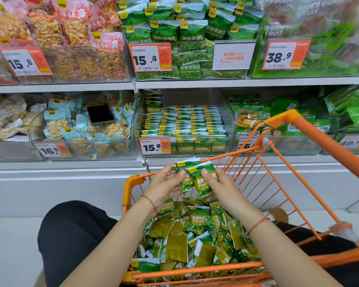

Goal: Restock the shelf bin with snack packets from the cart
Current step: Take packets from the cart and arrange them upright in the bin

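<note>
Both hands hold a small stack of green garlic-pea snack packets [196, 179] above the orange wire cart [294, 183]. My left hand [164, 187] grips the stack from the left, thumb on its front. From the right, my right hand [218, 187] pinches it, thumb on the front packet. A heap of the same green packets [197, 235] fills the cart below. Straight ahead on the lower shelf stands the clear shelf bin [229, 125], filled with neat rows of these packets behind a 15.8 price tag [154, 146].
A phone [101, 114] lies on the nut packets in the clear bin to the left. More bins of peas, peanuts and dried fruit line the upper shelf [195, 82]. The cart's orange handle [327, 137] rises at right. My dark-clothed knee [75, 235] is at lower left.
</note>
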